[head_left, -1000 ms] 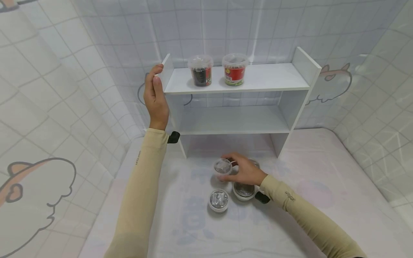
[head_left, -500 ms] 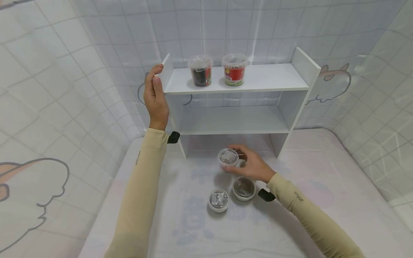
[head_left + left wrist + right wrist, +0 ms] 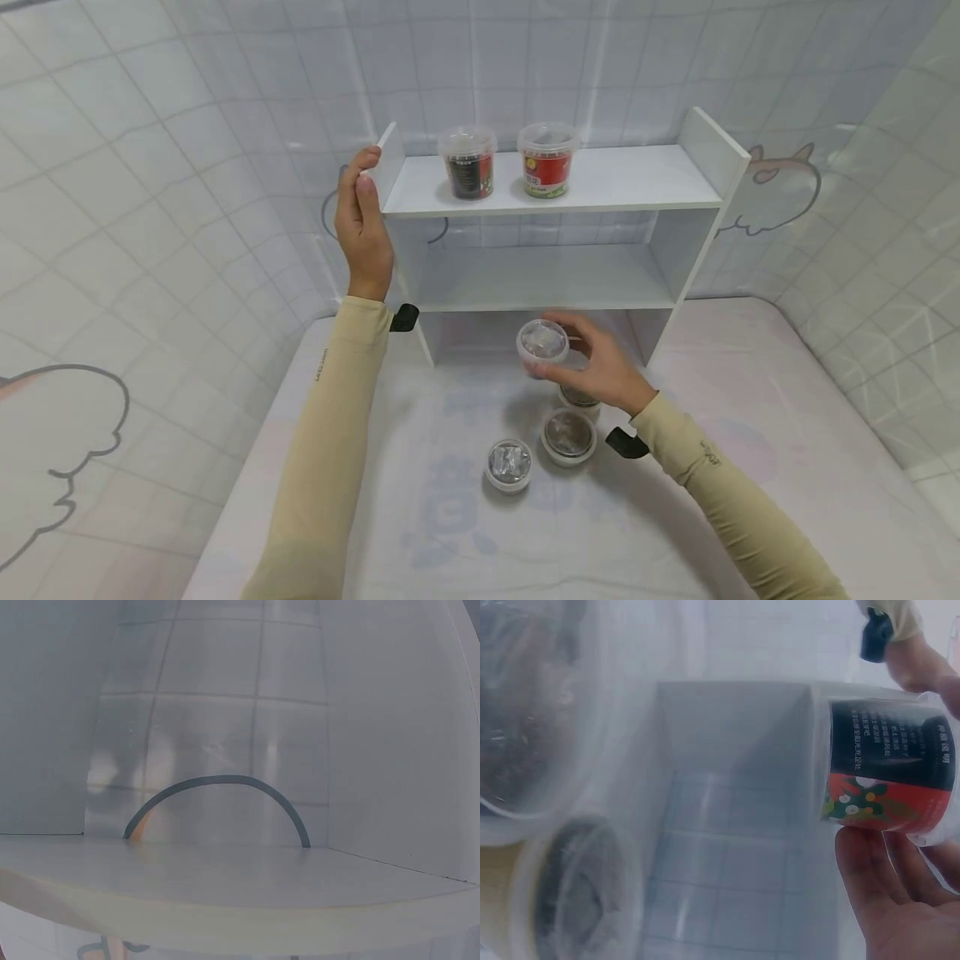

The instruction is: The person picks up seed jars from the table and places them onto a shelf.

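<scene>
My right hand grips a small clear plastic tub with a lid, fingers and thumb around its side, raised above the table in front of the shelf's lowest opening. In the right wrist view the tub shows a black and red label with flowers. My left hand rests against the left side panel of the white shelf unit, fingers pointing up, fingertips at the panel's edge. Below and near my right hand stand three more lidded tubs: one partly hidden by it, another, and one further left.
On the top shelf stand two labelled tubs, a black and red one and a red one. The middle board lies below them. Tile-patterned sheeting hangs behind, and a pale cloth covers the table.
My right hand has lifted the tub and carried it slightly right and toward the shelf, uncovering the tubs underneath. My left hand stays at the side panel.
</scene>
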{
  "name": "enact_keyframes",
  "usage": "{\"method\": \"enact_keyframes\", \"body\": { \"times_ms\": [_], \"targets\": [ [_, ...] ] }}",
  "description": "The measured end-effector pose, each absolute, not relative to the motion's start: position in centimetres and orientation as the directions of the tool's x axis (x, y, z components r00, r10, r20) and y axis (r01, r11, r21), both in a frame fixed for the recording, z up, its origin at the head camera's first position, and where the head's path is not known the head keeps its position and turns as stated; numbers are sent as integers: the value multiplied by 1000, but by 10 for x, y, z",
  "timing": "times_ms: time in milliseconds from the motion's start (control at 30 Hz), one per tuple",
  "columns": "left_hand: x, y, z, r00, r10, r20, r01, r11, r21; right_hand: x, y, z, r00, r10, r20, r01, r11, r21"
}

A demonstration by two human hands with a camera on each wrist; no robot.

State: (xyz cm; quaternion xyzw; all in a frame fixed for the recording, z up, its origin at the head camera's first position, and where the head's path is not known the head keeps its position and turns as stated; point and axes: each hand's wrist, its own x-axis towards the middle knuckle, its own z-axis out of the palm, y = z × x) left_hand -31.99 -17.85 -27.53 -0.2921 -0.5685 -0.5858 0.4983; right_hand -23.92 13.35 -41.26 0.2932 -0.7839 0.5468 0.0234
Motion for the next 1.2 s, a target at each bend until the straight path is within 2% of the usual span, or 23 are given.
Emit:
{"method": "enact_keyframes", "body": {
  "times_ms": [200, 433, 567, 933, 1200],
  "targets": [
    [-320, -179, -275, -334, -259, 906, 913, 150, 380, -221, 134, -376, -825, -416, 382, -499, 222, -837],
    [-321, -179, -276, -329, -257, 909, 916, 148, 373, -238, 146, -394, -815, -363, 452, -544, 211, -812],
    [-321, -178, -276, -330, -258, 908, 917, 141, 374, -239, 151, -392, -804, -322, 499, -574, 203, -794],
    [-321, -179, -277, -332, -259, 907, 912, 157, 378, -239, 159, -367, -788, -228, 573, -606, 122, -786],
    [-322, -180, -277, -331, -255, 909, 915, 151, 375, -242, 168, -347, -753, -152, 640, -656, 95, -749]
  ]
}}
